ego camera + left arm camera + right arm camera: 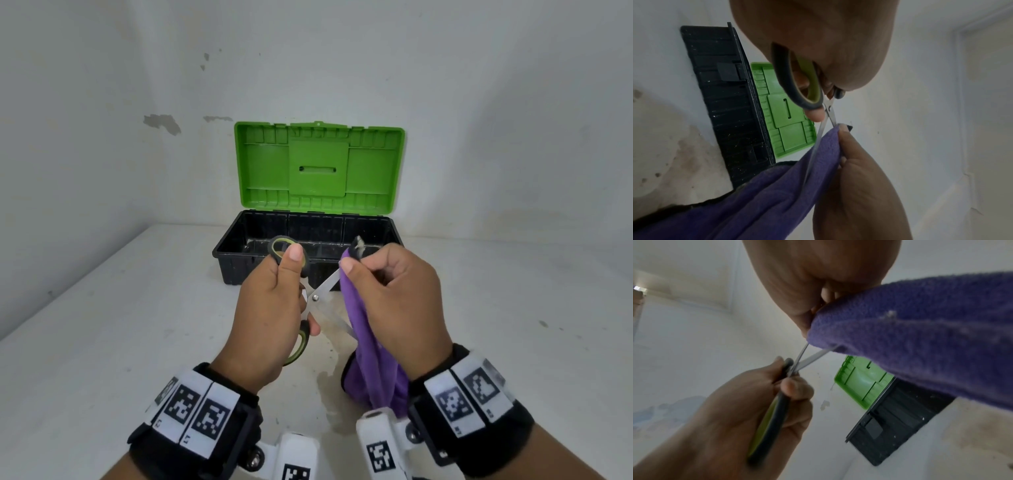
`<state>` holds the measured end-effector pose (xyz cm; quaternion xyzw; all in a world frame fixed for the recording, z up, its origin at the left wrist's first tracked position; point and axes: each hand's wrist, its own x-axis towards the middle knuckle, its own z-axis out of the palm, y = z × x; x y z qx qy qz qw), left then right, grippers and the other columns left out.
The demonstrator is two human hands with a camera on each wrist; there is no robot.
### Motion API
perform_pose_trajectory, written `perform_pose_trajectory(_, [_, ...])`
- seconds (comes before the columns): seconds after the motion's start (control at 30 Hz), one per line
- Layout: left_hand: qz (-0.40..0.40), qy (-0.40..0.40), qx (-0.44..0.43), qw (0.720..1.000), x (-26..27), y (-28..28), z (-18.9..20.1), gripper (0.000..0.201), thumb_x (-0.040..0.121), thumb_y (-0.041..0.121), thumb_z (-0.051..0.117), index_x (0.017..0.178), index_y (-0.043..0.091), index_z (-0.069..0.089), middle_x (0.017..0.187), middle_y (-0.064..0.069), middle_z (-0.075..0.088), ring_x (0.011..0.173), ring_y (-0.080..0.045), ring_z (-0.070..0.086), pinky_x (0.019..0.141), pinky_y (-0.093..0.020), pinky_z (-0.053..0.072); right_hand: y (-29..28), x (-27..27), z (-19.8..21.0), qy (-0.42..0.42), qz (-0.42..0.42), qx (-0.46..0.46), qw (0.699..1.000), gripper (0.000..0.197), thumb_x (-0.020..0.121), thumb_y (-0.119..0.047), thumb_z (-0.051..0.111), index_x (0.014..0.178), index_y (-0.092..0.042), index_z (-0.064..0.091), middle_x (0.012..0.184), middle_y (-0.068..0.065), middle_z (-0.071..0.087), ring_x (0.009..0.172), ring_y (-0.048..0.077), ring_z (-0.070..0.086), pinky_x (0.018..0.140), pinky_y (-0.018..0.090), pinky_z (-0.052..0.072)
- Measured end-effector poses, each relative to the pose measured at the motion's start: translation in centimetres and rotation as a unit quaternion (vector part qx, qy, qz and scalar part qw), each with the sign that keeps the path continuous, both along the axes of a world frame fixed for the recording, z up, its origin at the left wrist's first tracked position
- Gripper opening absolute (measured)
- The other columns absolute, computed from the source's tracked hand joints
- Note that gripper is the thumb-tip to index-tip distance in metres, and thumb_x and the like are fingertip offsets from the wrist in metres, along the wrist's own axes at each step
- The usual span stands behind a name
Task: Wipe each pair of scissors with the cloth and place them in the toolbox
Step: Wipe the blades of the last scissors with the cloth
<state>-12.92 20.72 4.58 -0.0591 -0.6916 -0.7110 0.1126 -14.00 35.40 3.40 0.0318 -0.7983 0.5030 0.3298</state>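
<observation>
**Guide:** Head view, looking down at your own two hands above a pale table (102,342); your left hand (270,318) is curled round the handles of a pair of scissors (317,297), thumb through one dark, green-lined loop; the blades stand spread apart in a cross.

**Operator:** And my right hand?

**Guide:** Your right hand (394,308) pinches a purple cloth (370,356) over the upper blade near its tip, fingers curled; the rest of the cloth hangs down toward the table; the lower blade runs beside the hanging fold, and whether they touch I cannot tell.

**Operator:** Where is the toolbox?

**Guide:** Straight ahead, just beyond your hands; the toolbox (236,260) is a black tray with its green lid (318,164) standing open against the wall; what shows of the tray's inside holds no scissors, though your hands cover part of it; no other pair is in view.

**Operator:** So which step am I on?

**Guide:** By my reading you are wiping this pair, one blade pinched in the cloth; nothing has gone into the box from what I can see.

**Operator:** What does the next move ask of me?

**Guide:** Probably a firm pinch drawn along the flat of the blade, away from the edge; then likely the same on the lower blade; close the blades before you lay the pair in the tray; the open points sit near your right fingers, so keep the cloth between skin and steel.
</observation>
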Motion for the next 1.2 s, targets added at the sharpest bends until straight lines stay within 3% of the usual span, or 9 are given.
perform_pose_trajectory(0.1, [-0.004,0.012,0.003,1.0,0.0,-0.1,-0.1,0.041,0.101,0.04,0.042,0.077,0.007,0.044,0.047,0.003,0.036,0.052,-0.032,0.05,0.034,-0.015,0.035,-0.2,0.2,0.0,-0.009,0.017,0.001,1.0,0.025,0.086,-0.031,0.077,0.067,-0.02,0.064,0.063,-0.005,0.065,0.058,0.009,0.059,0.057,0.02,0.049])
perform_pose_trajectory(0.3, [0.002,0.01,-0.021,1.0,-0.3,-0.5,-0.7,0.049,0.101,0.043,0.04,0.088,-0.004,0.045,0.046,0.007,0.04,0.048,-0.028,0.055,0.037,-0.017,0.035,2.3,-2.6,1.3,-0.028,-0.026,-0.07,0.997,0.025,0.085,-0.028,0.078,0.067,-0.014,0.068,0.067,-0.001,0.071,0.058,0.006,0.058,0.063,0.023,0.047])
perform_pose_trajectory(0.4, [0.042,0.033,-0.083,0.995,-0.9,-0.9,-0.9,0.047,0.1,0.047,0.039,0.085,0.004,0.047,0.05,0.003,0.045,0.044,-0.023,0.059,0.046,-0.026,0.042,2.6,-2.4,1.8,-0.023,-0.011,-0.052,0.998,0.022,0.085,-0.029,0.079,0.069,-0.017,0.07,0.068,-0.003,0.072,0.059,0.004,0.06,0.063,0.019,0.047])
perform_pose_trajectory(0.5, [0.09,0.107,-0.174,0.975,-1.4,-0.9,-1.0,0.041,0.098,0.051,0.034,0.077,0.019,0.047,0.058,-0.007,0.055,0.046,-0.019,0.061,0.045,-0.018,0.041,1.1,-1.0,1.7,-0.019,0.029,0.006,0.999,0.019,0.084,-0.029,0.079,0.071,-0.019,0.069,0.067,-0.004,0.071,0.06,0.006,0.064,0.059,0.016,0.049])
perform_pose_trajectory(0.63, [0.111,0.159,-0.247,0.949,-1.5,-0.6,-1.9,0.037,0.094,0.062,0.026,0.08,0.034,0.046,0.062,0.006,0.058,0.058,-0.016,0.062,0.056,-0.038,0.05,-1.0,-0.2,0.5,-0.003,0.049,0.03,0.998,0.021,0.084,-0.027,0.08,0.07,-0.02,0.065,0.062,-0.007,0.065,0.056,0.004,0.058,0.055,0.011,0.042])
perform_pose_trajectory(0.73, [0.118,0.18,-0.284,0.934,-1.3,-0.3,-2.1,0.042,0.093,0.066,0.019,0.083,0.035,0.046,0.068,0.009,0.061,0.061,-0.013,0.062,0.06,-0.042,0.051,-2.0,0.2,-0.4,-0.005,0.06,0.031,0.998,0.025,0.086,-0.025,0.078,0.067,-0.019,0.063,0.06,-0.009,0.063,0.056,0.005,0.058,0.053,0.01,0.04])
perform_pose_trajectory(0.93, [0.13,0.216,-0.315,0.915,-1.1,-0.3,-2.6,0.047,0.096,0.063,0.018,0.085,0.029,0.049,0.068,0.012,0.057,0.06,-0.006,0.058,0.057,-0.032,0.047,-2.3,-0.2,-0.2,-0.019,0.033,0.031,0.999,0.03,0.086,-0.031,0.077,0.064,-0.019,0.059,0.058,-0.009,0.059,0.055,0.003,0.055,0.051,0.011,0.039])
perform_pose_trajectory(1.07, [0.148,0.226,-0.327,0.906,-1.1,-0.4,-2.7,0.044,0.096,0.063,0.017,0.086,0.032,0.047,0.061,0.016,0.049,0.061,0.001,0.051,0.052,-0.019,0.034,-1.9,-0.7,-0.2,-0.023,0.012,0.039,0.999,0.03,0.087,-0.032,0.078,0.066,-0.019,0.061,0.06,-0.008,0.06,0.058,0.003,0.057,0.053,0.011,0.041])
perform_pose_trajectory(1.2, [0.146,0.242,-0.328,0.901,-0.9,-0.5,-3.1,0.045,0.097,0.062,0.018,0.085,0.03,0.047,0.062,0.02,0.046,0.065,0.005,0.05,0.053,-0.012,0.035,-1.3,-0.6,-0.2,-0.032,0.016,0.047,0.998,0.029,0.086,-0.032,0.078,0.065,-0.021,0.062,0.06,-0.009,0.06,0.058,0.004,0.057,0.053,0.012,0.04])
